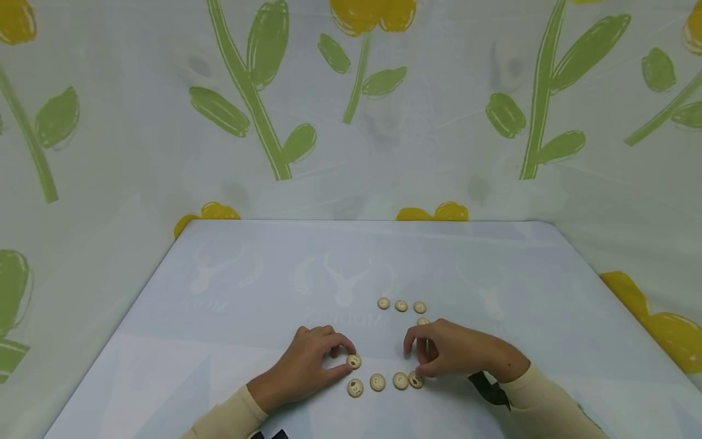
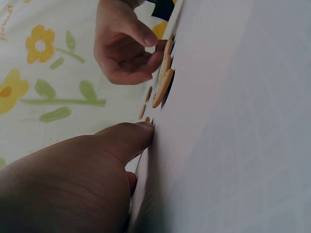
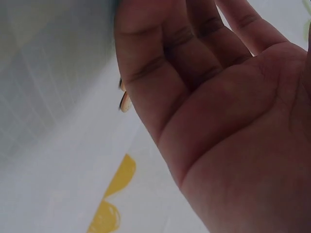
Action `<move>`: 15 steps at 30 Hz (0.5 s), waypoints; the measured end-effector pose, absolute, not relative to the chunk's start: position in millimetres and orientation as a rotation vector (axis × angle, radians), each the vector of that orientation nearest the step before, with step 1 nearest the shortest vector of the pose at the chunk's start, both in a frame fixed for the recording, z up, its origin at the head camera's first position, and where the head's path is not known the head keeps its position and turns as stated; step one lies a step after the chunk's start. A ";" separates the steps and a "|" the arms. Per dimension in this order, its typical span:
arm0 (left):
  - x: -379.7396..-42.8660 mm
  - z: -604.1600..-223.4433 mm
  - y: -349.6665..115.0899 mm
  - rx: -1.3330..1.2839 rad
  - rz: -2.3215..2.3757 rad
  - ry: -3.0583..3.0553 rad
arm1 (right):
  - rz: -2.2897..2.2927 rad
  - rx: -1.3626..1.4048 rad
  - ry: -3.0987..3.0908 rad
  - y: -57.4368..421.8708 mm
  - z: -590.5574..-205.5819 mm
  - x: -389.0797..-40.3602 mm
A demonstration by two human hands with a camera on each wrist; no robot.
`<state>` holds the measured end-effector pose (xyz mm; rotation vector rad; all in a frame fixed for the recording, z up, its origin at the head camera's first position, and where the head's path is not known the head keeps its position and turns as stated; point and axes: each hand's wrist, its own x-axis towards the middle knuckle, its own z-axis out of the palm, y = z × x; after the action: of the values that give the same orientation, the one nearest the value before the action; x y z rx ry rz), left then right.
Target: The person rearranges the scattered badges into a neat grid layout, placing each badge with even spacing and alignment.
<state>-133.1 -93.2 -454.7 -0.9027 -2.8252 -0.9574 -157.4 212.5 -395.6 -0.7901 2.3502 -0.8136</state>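
My left hand (image 1: 309,366) pinches a small round wooden disc (image 1: 353,361) with a printed face between thumb and forefinger, down at the tabletop. Just below it lies another face disc (image 1: 355,388). My right hand (image 1: 457,350) is at the right end of the near row, its thumb tip at the edge of a disc (image 1: 416,380) and its other fingers loosely bent above the table. That disc sits right against its neighbour (image 1: 401,381). In the left wrist view, the right hand (image 2: 129,48) hovers beside several discs seen edge-on. The palm (image 3: 228,121) fills much of the right wrist view.
A further disc (image 1: 377,382) lies in the near row. Farther back are three discs in a line, the middle one (image 1: 401,305) among them, and one more (image 1: 423,322) partly behind the right hand. The pale table (image 1: 263,262) meets a flower-print cloth (image 1: 439,152) behind.
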 end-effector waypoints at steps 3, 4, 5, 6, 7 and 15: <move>-133.3 -455.3 -93.2 -0.899 -0.965 -2.833 | -0.817 -0.787 2.349 211.8 -394.4 -156.4; -133.5 -455.3 -93.3 -0.899 -0.968 -2.833 | -0.820 -0.789 2.347 211.7 -394.2 -156.1; -133.6 -455.4 -93.3 -0.898 -0.969 -2.836 | -0.823 -0.792 2.345 211.6 -394.0 -156.0; -133.7 -455.3 -93.4 -0.898 -0.970 -2.835 | -0.826 -0.795 2.342 211.6 -393.8 -155.8; -133.8 -455.3 -93.3 -0.897 -0.971 -2.835 | -0.826 -0.798 2.341 211.6 -393.8 -155.7; -133.2 -454.2 -92.8 -0.899 -0.954 -2.832 | -0.801 -0.807 2.336 211.3 -396.4 -156.0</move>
<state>-133.2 -92.8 -454.2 -0.8993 -2.8324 -0.9544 -156.0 211.3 -396.4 -0.8066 2.3359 -0.8006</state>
